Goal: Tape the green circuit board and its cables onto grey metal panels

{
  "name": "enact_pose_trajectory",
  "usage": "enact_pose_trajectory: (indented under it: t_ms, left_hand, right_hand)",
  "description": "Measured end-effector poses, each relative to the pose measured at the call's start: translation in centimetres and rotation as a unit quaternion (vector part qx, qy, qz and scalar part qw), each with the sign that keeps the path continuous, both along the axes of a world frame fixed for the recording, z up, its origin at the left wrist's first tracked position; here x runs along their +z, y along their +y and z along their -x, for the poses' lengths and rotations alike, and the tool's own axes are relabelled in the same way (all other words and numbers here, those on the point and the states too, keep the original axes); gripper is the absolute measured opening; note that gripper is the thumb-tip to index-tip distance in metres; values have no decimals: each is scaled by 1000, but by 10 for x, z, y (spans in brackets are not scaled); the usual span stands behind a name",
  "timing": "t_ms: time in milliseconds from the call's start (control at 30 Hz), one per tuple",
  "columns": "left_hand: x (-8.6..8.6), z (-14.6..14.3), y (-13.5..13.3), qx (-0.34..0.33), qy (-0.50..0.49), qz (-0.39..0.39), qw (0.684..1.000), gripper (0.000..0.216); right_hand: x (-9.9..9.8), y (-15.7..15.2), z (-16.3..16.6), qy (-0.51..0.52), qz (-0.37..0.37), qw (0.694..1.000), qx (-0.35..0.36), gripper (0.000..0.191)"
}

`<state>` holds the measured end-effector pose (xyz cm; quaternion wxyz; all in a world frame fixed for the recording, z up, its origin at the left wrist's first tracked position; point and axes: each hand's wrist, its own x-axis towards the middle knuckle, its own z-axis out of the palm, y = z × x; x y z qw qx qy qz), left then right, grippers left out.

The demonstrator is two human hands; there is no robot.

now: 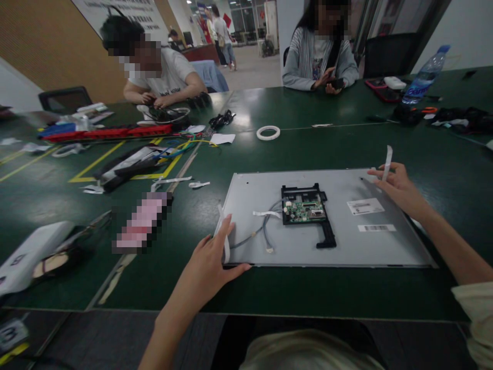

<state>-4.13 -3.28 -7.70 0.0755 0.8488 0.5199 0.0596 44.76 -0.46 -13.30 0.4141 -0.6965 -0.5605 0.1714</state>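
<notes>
2 hands, the left hand (210, 257) and the right hand (396, 185): set at diagonal corners of the grey panel (370, 252), near left and far right, which probably steadies it on the green table (346, 295).
Left hand's hold: thumb and forefinger spread wide about the near left corner; a white strip (227, 250) runs along the left edge beside the fingers, and whether they press it I cannot tell.
Right hand's hold: fingers loosely bent at the far right corner, with another strip (388, 156) standing up from them; pinched or merely clinging, I cannot tell.
Panel: flat before the person, circuit board (298, 211) and black frame (328, 234) facing up, likely so that no weight rests on them.
Grey cable (246, 238): trails left from the board, a short strip (265, 213) across it, perhaps to hold it down.
Near edge: a band of table separates panel and table edge, giving some slack before any overhang.
Left side: a phone (144, 221) lies well apart, so sideways room looks ample.
Far side: the tape roll (269, 138) sits beyond the panel, apart from it.
Right edge: the right forearm crosses here, likely narrowing movement.
</notes>
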Motion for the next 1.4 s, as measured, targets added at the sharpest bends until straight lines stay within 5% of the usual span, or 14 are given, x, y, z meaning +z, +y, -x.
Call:
enact_pose_trajectory:
  t_ms: [267, 500, 733, 833, 967, 1167, 1400]
  left_hand:
    - [1, 0, 3, -12, -4, 6, 1000, 102]
    - [14, -10, 3, -18, -14, 0, 1000, 95]
    - [35, -50, -4, -32, -150, -36, 987, 78]
    - [44, -68, -6, -69, -215, 15, 974, 71]
    - [56, -95, -1, -140, -352, 185, 907, 46]
    - [54, -148, 32, -218, -501, 445, 710, 36]
    - [26, -170, 49, -154, -544, 457, 687, 33]
  right_hand:
    - [10, -4, 5, -63, -33, 997, -42, 29]
    - [14, -5, 19, -75, 0, 997, 3, 26]
    - [8, -2, 22, -73, 1, 997, 16, 24]
    - [10, -4, 24, -56, -9, 998, 20, 24]
    - [20, -10, 40, 22, -52, 998, 38, 23]
    - [45, -20, 74, 218, -75, 965, 122, 22]
    - [44, -24, 88, 289, -8, 940, 180, 33]
